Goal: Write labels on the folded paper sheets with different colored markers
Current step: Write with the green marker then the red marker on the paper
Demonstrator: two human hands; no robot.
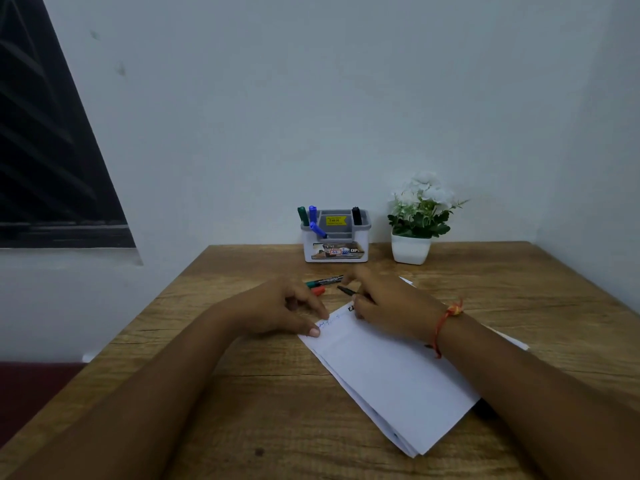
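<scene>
A stack of folded white paper sheets (388,379) lies slanted on the wooden table (242,393). My left hand (287,310) presses its fingertips on the stack's top left corner. My right hand (391,306) grips a black marker (346,290) over the top edge, where black writing shows beside the hand. Faint blue writing sits near the left corner. A green marker (323,280) and a red marker (318,291) lie on the table just beyond my hands.
A white and grey organiser (335,249) at the table's back edge holds green, blue and black markers. A white pot with white flowers (412,247) stands to its right. More white paper (509,341) shows under my right forearm. Walls close the back and right.
</scene>
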